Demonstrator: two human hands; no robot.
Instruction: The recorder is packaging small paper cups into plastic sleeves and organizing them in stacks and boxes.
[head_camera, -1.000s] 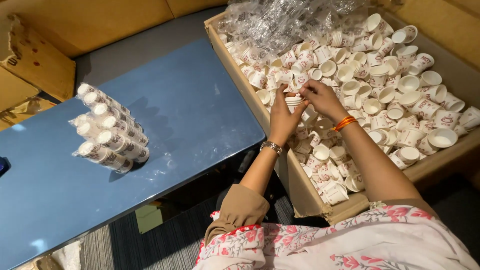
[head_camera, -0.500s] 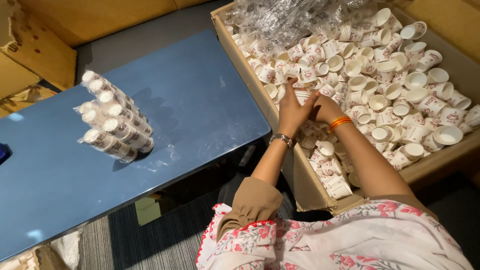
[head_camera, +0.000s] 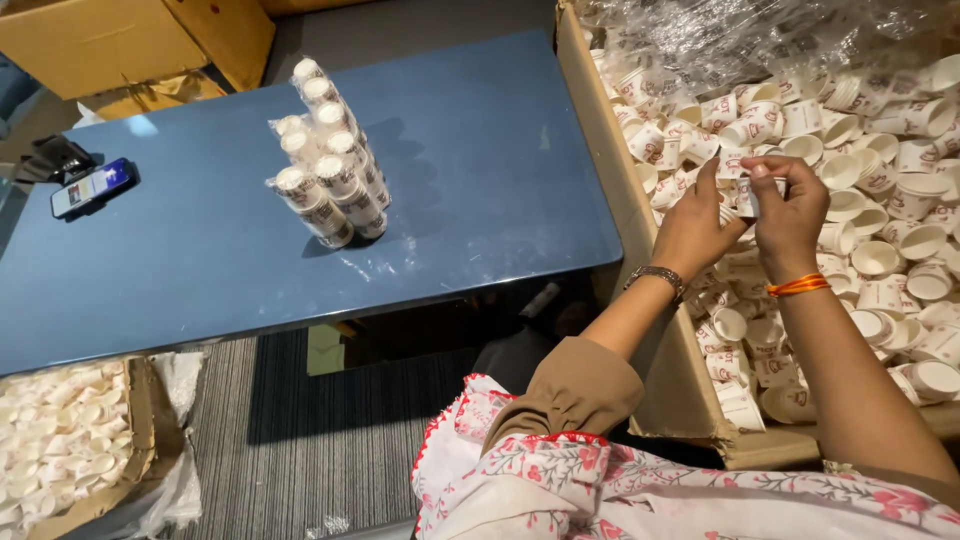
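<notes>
- Two hands meet over the cardboard box at 3 o'clock of the frame: the left hand, with a wristwatch, and the right hand, with an orange thread band.
- Fingers of both hands pinch a short stack of small paper cups, held between them just above the loose cups.
- Loose paper cups, white with a red print, fill the box; crumpled clear plastic lies over them at 1 o'clock.
- Wrapped cup sleeves, several piled together, lie on the blue table at 10 o'clock, well apart from the hands.
- A phone lies at the table's 9 o'clock edge.
- A second box of white cups sits at 8 o'clock.
</notes>
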